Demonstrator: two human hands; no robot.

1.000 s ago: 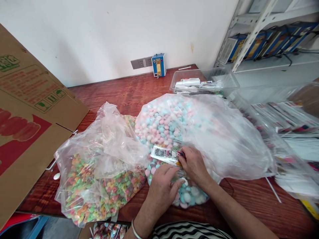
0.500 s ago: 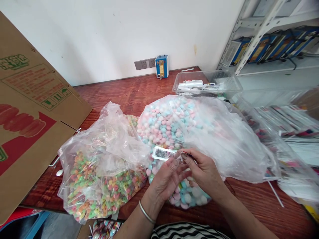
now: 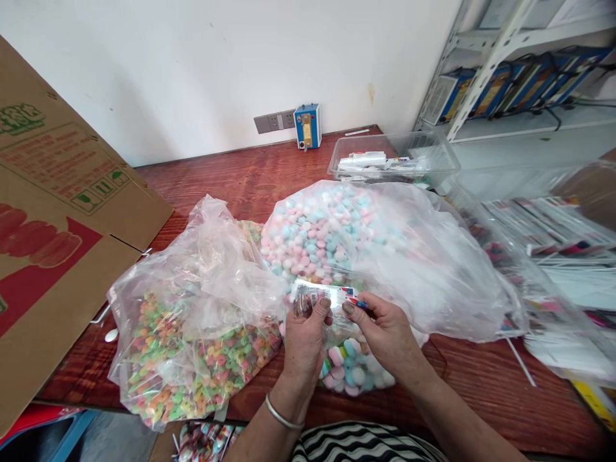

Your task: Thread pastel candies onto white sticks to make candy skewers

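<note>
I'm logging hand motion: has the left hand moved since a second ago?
Yes, the left hand is slightly farther forward, nearer the wall sockets.

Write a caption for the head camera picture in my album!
Left hand and right hand hold a shiny packet over a bag of pastel balls.

Bright, diffuse light; a faint shadow greys the white wall (image 3: 212, 70), glare whitens the small packet (image 3: 332, 294), and the right edge looks smeared, stretched.
</note>
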